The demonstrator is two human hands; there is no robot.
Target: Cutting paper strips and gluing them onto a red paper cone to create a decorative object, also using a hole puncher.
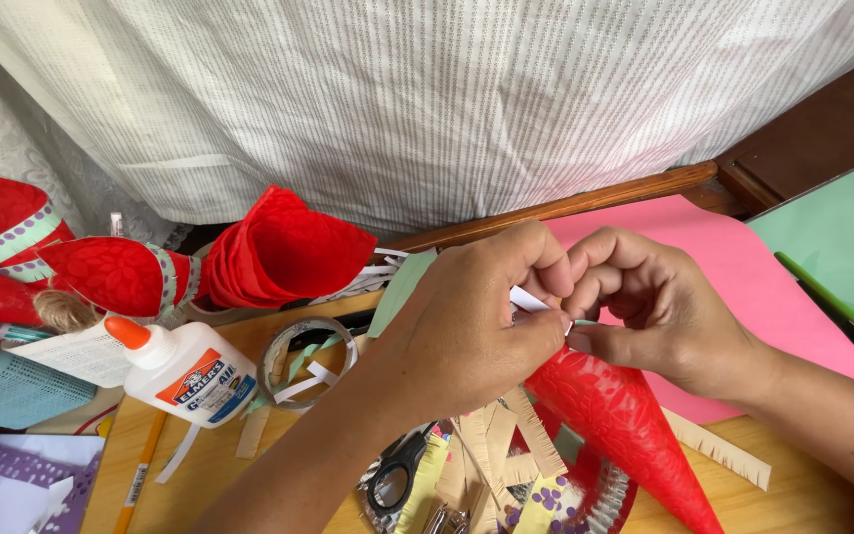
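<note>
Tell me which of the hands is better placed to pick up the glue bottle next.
Left, probably. The left hand is on the same side as the glue bottle, though both hands are pinching a small white paper strip at the red cone. The right hand would have to cross over.

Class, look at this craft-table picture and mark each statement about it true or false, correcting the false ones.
1. Both hands, the left hand and the right hand, pinch a small white paper strip. True.
2. The red paper cone under the hands is blue. False: it is red with an embossed pattern.
3. The glue bottle has an orange cap. True.
4. The scissors are held in the right hand. False: they lie on the table below the left forearm.
5. A pink paper sheet lies under the right hand. True.
</note>
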